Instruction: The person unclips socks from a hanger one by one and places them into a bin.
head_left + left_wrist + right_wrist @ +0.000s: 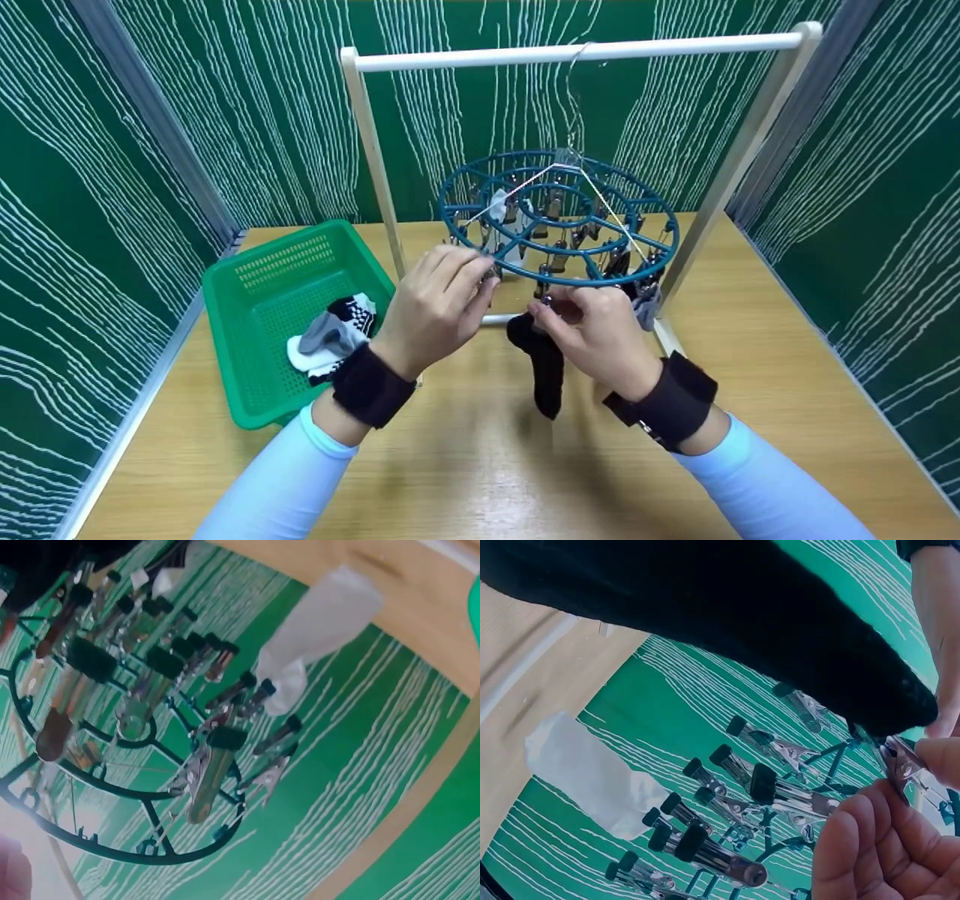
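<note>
Right hand (604, 326) pinches clip (901, 759) at near edge of ring (600, 283), black sock (546, 367) hanging below. Left hand (442, 304) at near left edge, can't tell if fingers grip.

I remotely identify a partitioned work booth: green, white-streaked panels (285, 97) stand behind the wooden table (480, 465) and along both its sides; grey posts (154, 112) mark its rear corners.

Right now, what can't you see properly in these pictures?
Head view: whether the left hand grips a clip; its fingers hide it.
Head view: the near right corner of the basket, behind the left wristband.
Right wrist view: part of the black sock, off the top edge.
</note>
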The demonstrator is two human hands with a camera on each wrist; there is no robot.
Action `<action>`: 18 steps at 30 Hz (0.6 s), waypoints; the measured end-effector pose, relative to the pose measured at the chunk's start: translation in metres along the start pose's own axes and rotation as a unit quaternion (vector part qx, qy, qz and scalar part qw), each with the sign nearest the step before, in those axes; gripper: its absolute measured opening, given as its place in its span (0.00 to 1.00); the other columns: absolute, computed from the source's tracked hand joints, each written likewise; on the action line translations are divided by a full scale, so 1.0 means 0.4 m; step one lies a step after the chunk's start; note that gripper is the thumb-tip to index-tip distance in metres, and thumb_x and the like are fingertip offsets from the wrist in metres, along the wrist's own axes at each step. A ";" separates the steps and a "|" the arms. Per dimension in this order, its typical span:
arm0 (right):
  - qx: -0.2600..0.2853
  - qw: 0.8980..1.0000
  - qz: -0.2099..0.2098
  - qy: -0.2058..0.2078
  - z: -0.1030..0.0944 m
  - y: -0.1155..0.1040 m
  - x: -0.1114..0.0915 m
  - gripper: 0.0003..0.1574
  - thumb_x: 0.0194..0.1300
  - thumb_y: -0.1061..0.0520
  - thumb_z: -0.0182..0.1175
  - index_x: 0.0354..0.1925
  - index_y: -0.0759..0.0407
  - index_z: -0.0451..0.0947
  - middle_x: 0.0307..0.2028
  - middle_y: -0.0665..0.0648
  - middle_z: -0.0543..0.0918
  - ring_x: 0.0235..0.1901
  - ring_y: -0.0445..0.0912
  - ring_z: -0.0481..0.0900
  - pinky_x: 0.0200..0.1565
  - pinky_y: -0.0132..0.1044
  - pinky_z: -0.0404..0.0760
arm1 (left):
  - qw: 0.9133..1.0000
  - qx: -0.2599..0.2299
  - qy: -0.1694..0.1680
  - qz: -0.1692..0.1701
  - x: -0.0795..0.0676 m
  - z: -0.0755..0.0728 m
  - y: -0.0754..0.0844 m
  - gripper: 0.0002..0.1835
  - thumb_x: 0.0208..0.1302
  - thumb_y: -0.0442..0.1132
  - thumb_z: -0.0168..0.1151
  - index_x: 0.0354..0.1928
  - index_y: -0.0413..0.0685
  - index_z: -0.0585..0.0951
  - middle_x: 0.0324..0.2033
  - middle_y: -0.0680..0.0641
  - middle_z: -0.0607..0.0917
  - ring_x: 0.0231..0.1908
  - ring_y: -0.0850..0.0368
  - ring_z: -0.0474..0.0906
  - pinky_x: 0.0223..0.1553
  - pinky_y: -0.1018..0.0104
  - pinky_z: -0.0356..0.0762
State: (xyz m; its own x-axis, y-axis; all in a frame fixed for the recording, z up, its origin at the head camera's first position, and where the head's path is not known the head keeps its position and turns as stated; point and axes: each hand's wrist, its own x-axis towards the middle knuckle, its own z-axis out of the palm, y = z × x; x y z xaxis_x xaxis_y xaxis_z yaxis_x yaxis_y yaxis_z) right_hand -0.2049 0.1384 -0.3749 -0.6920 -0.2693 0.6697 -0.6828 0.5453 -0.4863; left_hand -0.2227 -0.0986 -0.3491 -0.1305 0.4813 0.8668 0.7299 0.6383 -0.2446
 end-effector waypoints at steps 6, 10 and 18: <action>0.000 1.000 -0.004 0.001 0.000 0.006 0.001 0.07 0.70 0.64 0.72 0.38 0.70 0.90 0.31 0.60 0.94 0.28 0.49 0.92 0.33 0.44 0.93 | 0.995 -0.059 -0.046 -0.063 -0.045 0.007 0.025 0.14 0.64 0.39 0.80 0.42 0.39 0.85 0.35 0.44 0.89 0.35 0.50 0.84 0.40 0.62 0.88; -0.003 1.000 0.006 -0.001 0.001 0.011 0.002 0.06 0.71 0.63 0.72 0.38 0.68 0.90 0.31 0.58 0.93 0.26 0.47 0.89 0.32 0.40 0.91 | 0.970 -0.126 -0.132 -0.158 -0.077 0.021 0.052 0.17 0.66 0.44 0.80 0.44 0.38 0.85 0.37 0.43 0.90 0.37 0.49 0.86 0.40 0.59 0.89; 0.002 1.000 0.017 -0.007 0.003 0.016 0.005 0.07 0.72 0.62 0.72 0.40 0.68 0.91 0.31 0.58 0.94 0.27 0.47 0.91 0.33 0.38 0.91 | 0.866 -0.239 -0.303 -0.318 -0.106 0.075 0.071 0.26 0.66 0.50 0.80 0.54 0.38 0.85 0.51 0.36 0.92 0.51 0.42 0.91 0.55 0.49 0.91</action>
State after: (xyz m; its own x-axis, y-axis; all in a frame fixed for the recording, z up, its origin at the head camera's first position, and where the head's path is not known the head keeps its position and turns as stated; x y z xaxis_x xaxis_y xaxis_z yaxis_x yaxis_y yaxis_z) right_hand -0.2111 0.1404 -0.3774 -0.7179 -0.2620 0.6450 -0.6597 0.5518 -0.5102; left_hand -0.2166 -0.0830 -0.4059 -0.8305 0.4437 0.3368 0.5566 0.6384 0.5316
